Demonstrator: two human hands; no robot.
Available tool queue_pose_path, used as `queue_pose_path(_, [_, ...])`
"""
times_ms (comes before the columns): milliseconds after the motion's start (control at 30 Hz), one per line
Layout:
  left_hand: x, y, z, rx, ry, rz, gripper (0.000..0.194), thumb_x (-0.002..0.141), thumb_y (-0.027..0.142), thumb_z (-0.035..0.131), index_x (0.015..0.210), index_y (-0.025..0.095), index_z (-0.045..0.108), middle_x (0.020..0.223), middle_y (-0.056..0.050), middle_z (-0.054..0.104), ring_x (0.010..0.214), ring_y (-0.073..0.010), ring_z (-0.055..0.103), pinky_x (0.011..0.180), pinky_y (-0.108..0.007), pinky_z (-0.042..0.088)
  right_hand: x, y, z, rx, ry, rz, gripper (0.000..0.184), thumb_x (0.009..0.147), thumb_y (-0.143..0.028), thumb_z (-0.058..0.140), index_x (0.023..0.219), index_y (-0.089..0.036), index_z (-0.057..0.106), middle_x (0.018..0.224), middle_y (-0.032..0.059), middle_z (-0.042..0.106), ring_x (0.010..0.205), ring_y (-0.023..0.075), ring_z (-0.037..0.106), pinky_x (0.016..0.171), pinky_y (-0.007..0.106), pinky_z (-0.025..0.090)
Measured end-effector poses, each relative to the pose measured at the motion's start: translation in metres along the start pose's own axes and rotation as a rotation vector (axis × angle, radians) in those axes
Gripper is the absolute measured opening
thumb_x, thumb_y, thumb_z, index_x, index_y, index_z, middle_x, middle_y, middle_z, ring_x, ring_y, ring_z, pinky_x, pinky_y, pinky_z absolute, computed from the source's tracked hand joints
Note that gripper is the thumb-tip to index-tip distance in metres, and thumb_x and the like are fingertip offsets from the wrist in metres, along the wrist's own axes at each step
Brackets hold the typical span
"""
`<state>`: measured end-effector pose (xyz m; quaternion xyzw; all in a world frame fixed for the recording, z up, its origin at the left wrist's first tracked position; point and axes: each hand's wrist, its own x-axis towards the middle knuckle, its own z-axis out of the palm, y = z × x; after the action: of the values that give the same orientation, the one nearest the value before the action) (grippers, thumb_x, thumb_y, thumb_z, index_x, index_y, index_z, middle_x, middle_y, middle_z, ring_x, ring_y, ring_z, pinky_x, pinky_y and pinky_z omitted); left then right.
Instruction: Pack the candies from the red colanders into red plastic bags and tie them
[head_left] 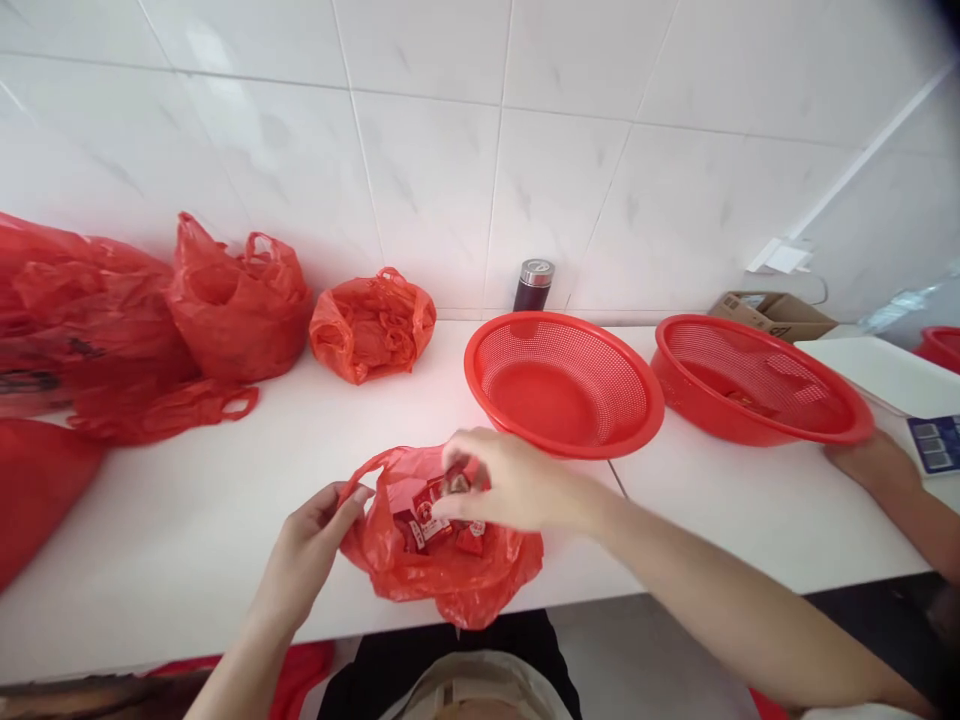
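Observation:
A red plastic bag [487, 575] lies open on the table in front of me. Several small red printed packets [429, 512] rest inside it. My left hand [319, 525] pinches the bag's left handle between thumb and fingers. Over the bag's mouth is my right hand [506, 480], its thumb and fingers curled around a small packet [457, 484] with a brownish patch; the fingers partly cover it. Just beyond the bag stands a red perforated basket [555, 440], with nothing visible in it.
Red plastic bags [240, 310] line the wall at left, with a smaller open bag [371, 335] beside them. A dark flask [534, 285] stands behind the basket. A second basket [765, 430] holds a few items; another person's hand [881, 465] touches it. A cardboard box [776, 315] sits behind.

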<state>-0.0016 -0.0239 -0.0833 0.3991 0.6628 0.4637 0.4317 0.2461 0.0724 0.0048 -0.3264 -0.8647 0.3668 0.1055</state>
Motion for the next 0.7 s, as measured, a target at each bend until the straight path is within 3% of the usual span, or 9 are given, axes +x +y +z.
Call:
queue_pose_path(67, [-0.005,0.006,-0.004,-0.035,0.016,0.028,0.034,0.08,0.053,0.065,0.08,0.019,0.063,0.064,0.003,0.056,0.061,-0.0121,0.05,0.058,-0.021,0.042,0.001,-0.006,0.025,-0.246,0.049,0.007,0.04,0.088,-0.055,0.058,0.117,-0.026,0.058,0.116,0.009,0.059,0.094,0.025,0.062,0.073,0.035,0.048])
queue_pose_path(133, [-0.012,0.01,-0.012,-0.061,0.02,0.046,0.033,0.079,0.051,0.067,0.083,0.019,0.065,0.064,0.003,0.058,0.061,-0.0124,0.051,0.057,-0.021,0.042,-0.002,0.0,0.03,-0.413,-0.011,-0.042,0.042,0.089,-0.053,0.058,0.121,-0.025,0.06,0.115,0.0104,0.06,0.098,0.0275,0.061,0.078,0.038,0.047])
queue_pose_path(233, [-0.02,0.015,-0.029,-0.102,0.049,0.06,0.033,0.075,0.05,0.071,0.077,0.018,0.066,0.062,0.001,0.06,0.06,-0.0126,0.052,0.058,-0.021,0.043,-0.016,0.019,0.009,-0.588,-0.195,-0.181,0.04,0.082,-0.05,0.067,0.108,-0.02,0.067,0.098,0.0078,0.066,0.096,0.0265,0.06,0.092,0.042,0.041])
queue_pose_path(300, [-0.023,0.02,-0.041,-0.151,0.08,0.062,0.032,0.072,0.049,0.074,0.072,0.018,0.066,0.063,0.0,0.062,0.062,-0.013,0.054,0.06,-0.021,0.045,-0.029,0.028,-0.012,-0.745,-0.255,-0.201,0.022,0.083,-0.034,0.069,0.097,-0.016,0.069,0.09,0.0074,0.068,0.088,0.0241,0.061,0.091,0.042,0.04])
queue_pose_path(333, [-0.024,0.024,-0.046,-0.182,0.092,0.069,0.032,0.07,0.048,0.076,0.071,0.018,0.067,0.064,0.0,0.063,0.063,-0.0133,0.055,0.061,-0.021,0.046,-0.035,0.029,-0.023,-0.818,-0.248,-0.195,0.011,0.085,-0.022,0.064,0.093,-0.015,0.068,0.086,0.0074,0.068,0.083,0.0225,0.061,0.087,0.041,0.041])
queue_pose_path(400, [-0.025,0.039,-0.054,-0.244,0.147,0.112,0.029,0.067,0.045,0.079,0.069,0.018,0.067,0.065,0.0,0.063,0.064,-0.0136,0.055,0.061,-0.022,0.047,-0.046,0.021,-0.044,-0.888,-0.149,-0.217,0.02,0.086,-0.006,0.05,0.091,-0.016,0.068,0.082,0.0078,0.068,0.077,0.0212,0.061,0.078,0.039,0.042])
queue_pose_path(533, [-0.029,0.091,-0.059,-0.417,0.331,0.42,0.015,0.073,0.03,0.076,0.069,0.019,0.067,0.064,0.002,0.059,0.064,-0.012,0.052,0.061,-0.022,0.047,-0.058,-0.018,-0.08,-0.583,0.366,-0.359,0.025,0.09,-0.014,0.046,0.101,-0.024,0.066,0.097,0.0049,0.07,0.089,0.0213,0.063,0.078,0.036,0.047])
queue_pose_path(567, [-0.031,0.105,-0.058,-0.45,0.346,0.509,0.013,0.075,0.027,0.074,0.068,0.019,0.066,0.064,0.002,0.057,0.064,-0.0116,0.052,0.06,-0.022,0.047,-0.058,-0.028,-0.086,-0.481,0.434,-0.38,0.024,0.089,-0.015,0.047,0.102,-0.025,0.065,0.101,0.003,0.07,0.091,0.0201,0.064,0.079,0.035,0.048])
queue_pose_path(700, [-0.034,0.149,-0.049,-0.362,0.274,0.595,0.008,0.079,0.021,0.069,0.073,0.015,0.069,0.07,0.0,0.062,0.068,-0.0115,0.058,0.064,-0.021,0.049,-0.048,-0.051,-0.104,-0.369,0.275,-0.422,0.025,0.085,-0.012,0.049,0.096,-0.025,0.068,0.098,-0.0006,0.071,0.089,0.0174,0.066,0.079,0.031,0.05])
